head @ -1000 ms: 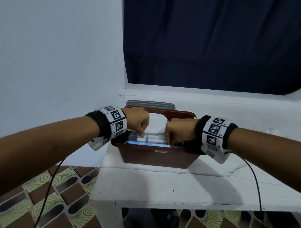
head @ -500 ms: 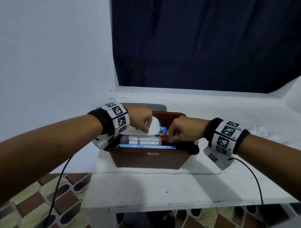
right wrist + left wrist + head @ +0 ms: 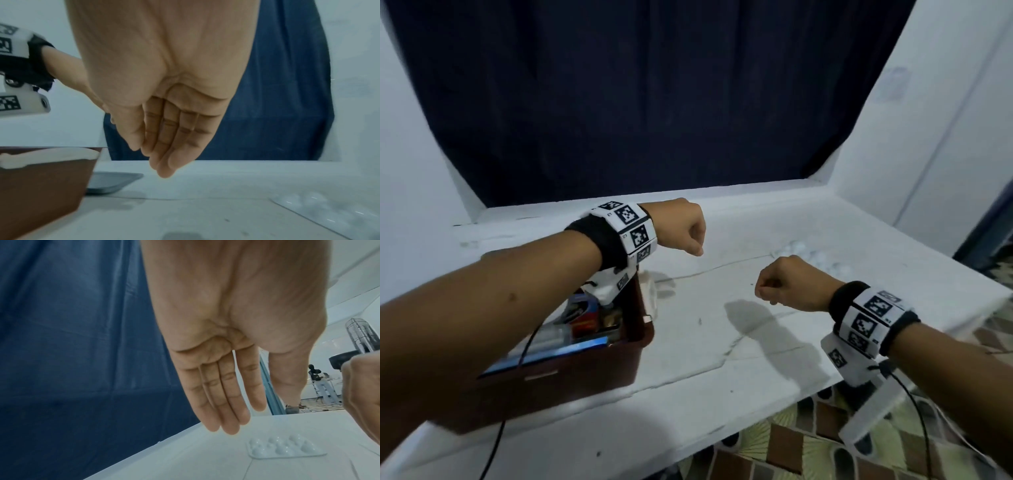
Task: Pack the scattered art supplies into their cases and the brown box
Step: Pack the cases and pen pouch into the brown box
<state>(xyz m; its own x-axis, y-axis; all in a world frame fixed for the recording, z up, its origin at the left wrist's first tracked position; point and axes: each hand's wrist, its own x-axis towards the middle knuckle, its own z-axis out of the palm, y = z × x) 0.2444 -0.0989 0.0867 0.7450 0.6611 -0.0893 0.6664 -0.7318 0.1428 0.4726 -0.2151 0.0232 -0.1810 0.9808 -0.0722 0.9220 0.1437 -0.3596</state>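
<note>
The brown box (image 3: 599,370) stands at the table's left with a blue pencil pack (image 3: 558,353) and other supplies inside; my left forearm hides part of it. A white paint palette (image 3: 804,255) lies on the table at the far right, also seen as the palette (image 3: 285,448) and the palette (image 3: 320,209) in the wrist views. My left hand (image 3: 685,234) hovers right of the box, fingers (image 3: 224,410) hanging relaxed and holding nothing. My right hand (image 3: 780,284) hovers nearer me, its fingers (image 3: 166,155) also loose and holding nothing. The box (image 3: 41,186) is to its left.
A grey lid (image 3: 111,181) lies flat behind the box. The white table (image 3: 722,359) ends at a front edge above a patterned tile floor (image 3: 791,445). A dark blue curtain (image 3: 637,102) hangs behind. A distant person (image 3: 322,384) stands across the room.
Both hands have come out of the brown box and moved right over the table. The head view has swung right, so the box now sits at the left.
</note>
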